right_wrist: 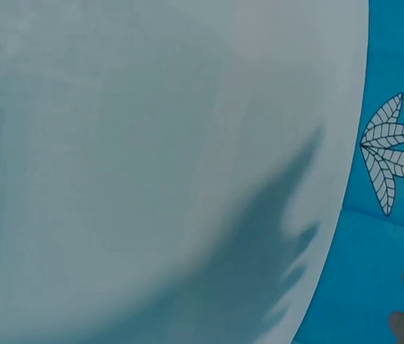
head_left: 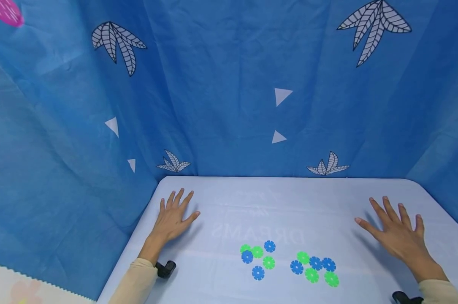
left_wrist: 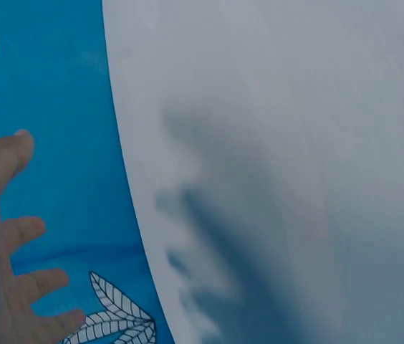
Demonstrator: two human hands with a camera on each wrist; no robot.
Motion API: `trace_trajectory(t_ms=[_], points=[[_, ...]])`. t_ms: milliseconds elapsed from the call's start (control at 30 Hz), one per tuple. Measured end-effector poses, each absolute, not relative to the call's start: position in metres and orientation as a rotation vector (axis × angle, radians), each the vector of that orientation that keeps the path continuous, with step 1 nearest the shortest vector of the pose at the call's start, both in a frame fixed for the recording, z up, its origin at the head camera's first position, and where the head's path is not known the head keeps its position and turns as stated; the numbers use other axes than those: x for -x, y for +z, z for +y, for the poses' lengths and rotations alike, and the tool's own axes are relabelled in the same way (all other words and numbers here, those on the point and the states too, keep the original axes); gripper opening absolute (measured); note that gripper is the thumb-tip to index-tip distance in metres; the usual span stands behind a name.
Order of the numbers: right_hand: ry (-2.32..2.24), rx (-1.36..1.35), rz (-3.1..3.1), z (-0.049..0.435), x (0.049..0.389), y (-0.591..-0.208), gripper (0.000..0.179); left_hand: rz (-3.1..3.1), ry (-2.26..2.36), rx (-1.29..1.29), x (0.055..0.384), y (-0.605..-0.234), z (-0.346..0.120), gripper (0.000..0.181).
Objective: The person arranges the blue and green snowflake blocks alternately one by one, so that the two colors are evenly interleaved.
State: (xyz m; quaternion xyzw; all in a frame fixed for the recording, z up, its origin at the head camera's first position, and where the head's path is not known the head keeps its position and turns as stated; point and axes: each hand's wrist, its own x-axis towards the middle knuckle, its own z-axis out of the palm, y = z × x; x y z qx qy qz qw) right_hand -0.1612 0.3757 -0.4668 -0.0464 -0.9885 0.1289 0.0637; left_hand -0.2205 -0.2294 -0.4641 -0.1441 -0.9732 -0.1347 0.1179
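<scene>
My left hand (head_left: 172,220) is held over the left side of the white table, fingers spread and holding nothing. Over the right side, my right hand (head_left: 399,236) has its fingers spread as well, with nothing in it. Between the hands lie two loose groups of small notched discs. The left group mixes green discs (head_left: 268,262) and blue discs (head_left: 258,272), a blue one overlapping a green one. To its right, the other group also has blue discs (head_left: 296,267) and green discs (head_left: 311,275). Both wrist views show spread fingers and their shadows on the table.
The white table (head_left: 229,198) has rounded far corners and faint mirrored lettering. Blue cloth (head_left: 229,84) with leaf and triangle prints hangs behind and beside it. A black wrist mount (head_left: 166,269) sits on the left wrist, another black mount (head_left: 405,298) on the right.
</scene>
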Motion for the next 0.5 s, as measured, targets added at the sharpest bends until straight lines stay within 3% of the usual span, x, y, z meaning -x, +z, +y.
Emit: trace_trajectory(t_ms=[500], points=[[0.514, 0.04, -2.981, 0.353, 0.166, -0.47, 0.095, -2.913, -0.835, 0.805, 0.202, -0.459, -0.172, 0.061]])
